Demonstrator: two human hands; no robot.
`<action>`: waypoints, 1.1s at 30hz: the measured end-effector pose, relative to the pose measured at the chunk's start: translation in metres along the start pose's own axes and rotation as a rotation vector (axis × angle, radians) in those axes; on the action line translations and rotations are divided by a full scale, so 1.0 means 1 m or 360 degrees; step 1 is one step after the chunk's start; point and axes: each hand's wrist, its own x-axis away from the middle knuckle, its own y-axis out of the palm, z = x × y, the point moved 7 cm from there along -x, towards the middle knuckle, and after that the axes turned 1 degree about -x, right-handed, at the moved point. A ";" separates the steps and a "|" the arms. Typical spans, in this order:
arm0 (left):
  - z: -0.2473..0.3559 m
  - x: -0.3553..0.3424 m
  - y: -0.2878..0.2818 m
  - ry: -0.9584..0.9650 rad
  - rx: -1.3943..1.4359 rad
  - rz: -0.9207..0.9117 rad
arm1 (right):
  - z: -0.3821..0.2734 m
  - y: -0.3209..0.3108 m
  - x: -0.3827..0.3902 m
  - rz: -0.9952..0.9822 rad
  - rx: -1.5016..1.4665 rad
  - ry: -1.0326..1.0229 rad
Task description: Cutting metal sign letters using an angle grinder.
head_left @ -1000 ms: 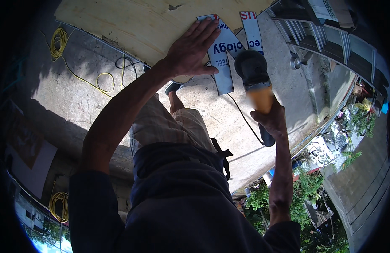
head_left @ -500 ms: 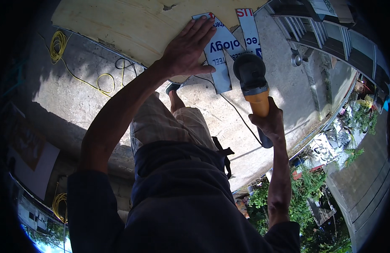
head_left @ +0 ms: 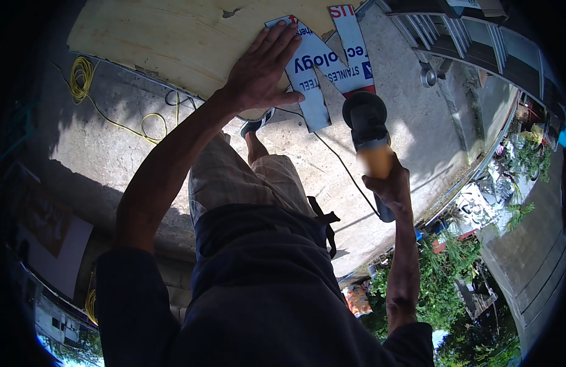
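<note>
Over the edge of a worn, pale wooden table (head_left: 154, 37) sits a flat zigzag metal sheet (head_left: 323, 62), its straight legs joined by a slanting bar, its ends jutting past the wood. Its face is white with blue and red print; the rim looks dark in places. The left hand (head_left: 258, 72) lies flat on it, fingers close together, thumb spread. The right hand (head_left: 390, 183) is wrapped around a yellow-and-black grinder (head_left: 367, 125), whose round head is at the sheet's near right end; whether they touch, I cannot tell.

Blue lettering (head_left: 313, 63) (red at the top) stands on the white sheet (head_left: 316, 109).
</note>
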 end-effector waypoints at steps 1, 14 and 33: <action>0.000 0.000 0.000 -0.0002 0.0002 0.0003 | 0.002 -0.001 0.002 0.0013 0.0005 0.0025; 0.001 -0.001 -0.003 0.0026 -0.0001 0.0038 | 0.041 -0.010 0.038 0.0175 -0.0099 0.0202; -0.009 -0.017 -0.026 0.0067 -0.0191 0.0027 | 0.093 0.021 0.070 0.0289 -0.1115 0.0322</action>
